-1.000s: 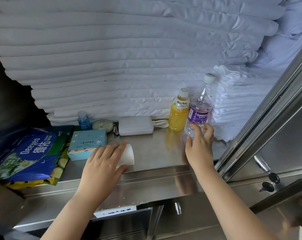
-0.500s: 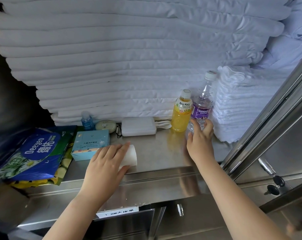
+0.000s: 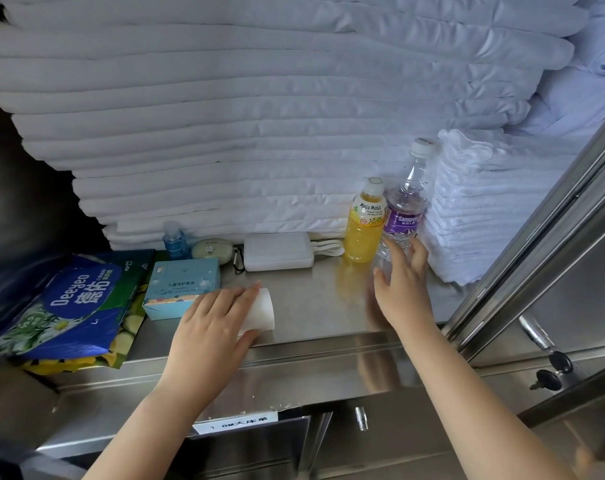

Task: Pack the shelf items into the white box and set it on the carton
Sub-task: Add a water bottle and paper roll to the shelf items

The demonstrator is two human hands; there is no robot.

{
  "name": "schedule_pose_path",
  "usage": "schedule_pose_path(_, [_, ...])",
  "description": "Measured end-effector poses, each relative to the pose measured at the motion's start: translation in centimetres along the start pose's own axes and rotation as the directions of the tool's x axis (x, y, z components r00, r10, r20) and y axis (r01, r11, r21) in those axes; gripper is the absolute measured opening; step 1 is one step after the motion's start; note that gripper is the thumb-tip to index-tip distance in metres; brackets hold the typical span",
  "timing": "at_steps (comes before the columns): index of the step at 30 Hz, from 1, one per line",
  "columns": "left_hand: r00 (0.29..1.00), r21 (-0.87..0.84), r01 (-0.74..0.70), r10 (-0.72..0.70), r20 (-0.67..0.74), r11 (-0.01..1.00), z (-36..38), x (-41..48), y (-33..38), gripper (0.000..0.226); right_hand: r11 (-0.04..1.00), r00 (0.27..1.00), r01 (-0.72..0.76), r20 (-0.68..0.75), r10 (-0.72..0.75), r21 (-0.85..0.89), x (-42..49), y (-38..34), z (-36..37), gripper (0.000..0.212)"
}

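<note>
Head view, looking down on a steel shelf (image 3: 315, 306).

Left hand (image 3: 211, 327): palm down over a small white block (image 3: 263, 311) near the shelf's front edge. Fingers straight and held together, lying flat across the block's top, with the thumb tip against its near side. It presses on the block and does not curl round it.

Right hand (image 3: 403, 296): raised at the foot of a clear water bottle (image 3: 403, 209) with a purple label. Thumb and fingers are spread wide and fairly straight, one to each side of the bottle's base and not closed round it. Fingertips overlap the lower bottle; the hand is a little blurred, so I cannot tell how firm the contact is. The bottle leans slightly to the right.

Shelf items, all on the shelf:
- Yellow juice bottle (image 3: 363, 230) upright, just left of the water bottle and touching or nearly so.
- White power bank (image 3: 277, 252) lying flat at the back, with its looped cable (image 3: 327, 247) on the right.
- Pale green oval case (image 3: 212, 249) and small blue bottle (image 3: 174, 239) to its left, against the back.
- Light-blue carton (image 3: 183, 282) in front of those two — its near right corner is under the left hand.
- Blue-and-green wipes pack (image 3: 69, 306) at far left, overhanging the shelf front.

Behind everything is a tall stack of folded white linen (image 3: 259, 116). A shorter pile of white towels (image 3: 474, 209) stands just right of the water bottle. A paper label (image 3: 235, 424) is stuck below the shelf front, and keys (image 3: 550, 374) hang in a lock at lower right.
</note>
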State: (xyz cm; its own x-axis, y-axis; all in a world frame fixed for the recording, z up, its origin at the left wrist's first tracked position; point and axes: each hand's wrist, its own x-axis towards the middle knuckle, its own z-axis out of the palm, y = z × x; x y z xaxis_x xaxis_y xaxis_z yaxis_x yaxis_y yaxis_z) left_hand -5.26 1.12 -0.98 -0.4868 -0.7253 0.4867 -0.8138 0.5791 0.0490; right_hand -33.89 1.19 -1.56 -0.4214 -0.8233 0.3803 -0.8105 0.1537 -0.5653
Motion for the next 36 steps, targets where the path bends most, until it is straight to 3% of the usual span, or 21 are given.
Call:
schedule_pose_path(8, [0.999, -0.034, 0.021, -0.019, 0.045, 0.999, 0.0, 1.2, 1.1, 0.067, 0.971, 0.969, 0.228, 0.081, -0.234, 0.071, -3.3, -2.5, -0.5, 0.043])
schedule_pose_path(15, [0.995, -0.149, 0.093, -0.085, 0.061, 0.984, 0.3, 3.0, 3.1, 0.065, 0.851, 0.811, 0.498, 0.260, -0.524, 0.165, -3.7, -4.2, 0.1, 0.029])
schedule_pose_path(27, [0.983, -0.510, 0.179, -0.179, 0.049, 0.842, 0.9, 5.4, 5.6, 0.083, 0.799, 0.797, 0.525, 0.160, -0.583, 0.293, -0.9, -4.1, -1.6, 0.014])
schedule_pose_path(36, [0.982, -0.629, 0.182, -0.174, 0.075, 0.756, 0.4, 5.6, 5.4, 0.053, 0.742, 0.763, 0.585, 0.088, -0.640, 0.327, -0.3, -5.3, -2.0, 0.017])
